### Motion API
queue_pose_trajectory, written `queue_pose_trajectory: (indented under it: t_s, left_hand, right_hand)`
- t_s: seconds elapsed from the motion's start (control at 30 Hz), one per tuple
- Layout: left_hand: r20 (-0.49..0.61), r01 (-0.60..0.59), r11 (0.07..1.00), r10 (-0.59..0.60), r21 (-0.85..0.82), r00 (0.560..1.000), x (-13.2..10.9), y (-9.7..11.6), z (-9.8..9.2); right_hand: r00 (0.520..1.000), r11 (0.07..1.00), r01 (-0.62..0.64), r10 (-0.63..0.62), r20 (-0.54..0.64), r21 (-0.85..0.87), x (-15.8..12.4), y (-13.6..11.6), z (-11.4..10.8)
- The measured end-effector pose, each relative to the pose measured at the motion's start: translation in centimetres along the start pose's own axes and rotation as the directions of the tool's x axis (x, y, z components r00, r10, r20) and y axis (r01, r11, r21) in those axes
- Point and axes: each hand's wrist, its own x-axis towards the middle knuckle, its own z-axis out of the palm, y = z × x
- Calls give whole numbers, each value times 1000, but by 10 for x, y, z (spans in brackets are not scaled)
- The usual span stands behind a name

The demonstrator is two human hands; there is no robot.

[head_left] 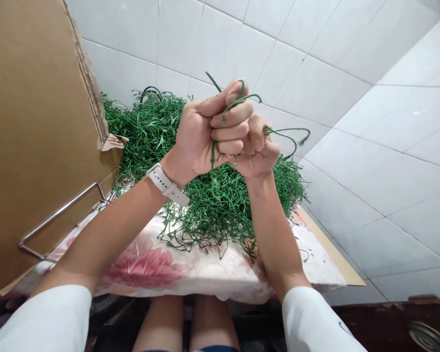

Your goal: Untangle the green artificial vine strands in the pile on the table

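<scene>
My left hand (205, 129), with a pale watch strap on its wrist, is raised above the heap and closed around thin green cord-like strands (244, 99). Their ends poke out above the thumb and below the little finger. Close beside it, partly behind its fingers, my right hand (258, 154) is also closed, with green strands (289, 130) looping out to the right. Whether both fists hold the same strands is hidden. Beneath and behind them lies a big tangled heap of green strands (220, 210), many with small knobbed ends.
A floral cloth (143, 269) covers the table under the heap. To the left stands a tall cardboard sheet or box (33, 122), with a bent metal rod (60, 212) near its base. White tiled walls (381, 161) close off the back and right. Cardboard (337, 259) juts out at the table's right edge.
</scene>
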Motion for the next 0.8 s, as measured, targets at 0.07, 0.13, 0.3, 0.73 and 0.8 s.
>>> queue_pose_trajectory:
  t_s: [0.07,0.13,0.3,0.73,0.8]
  left_hand:
    - [-81,-38,999,38,0,996,3,-1,-3]
    - [-162,-73,997,78,31,984,7,-2,-7]
    - [-247,-126,958,191,256,950,18,0,-25]
    - [-331,-140,724,467,675,820,28,21,-52]
    - [-344,-102,710,456,697,821,28,21,-52]
  right_hand:
    - [997,997,45,-41,-65,61,1,-1,0]
    - [990,994,65,-53,-127,90,3,-2,0]
    - [986,955,82,-36,-164,284,6,-11,-7]
    - [954,886,-254,162,-253,-388,-5,7,-77]
    - [939,819,-309,184,-289,-483,-5,14,-80]
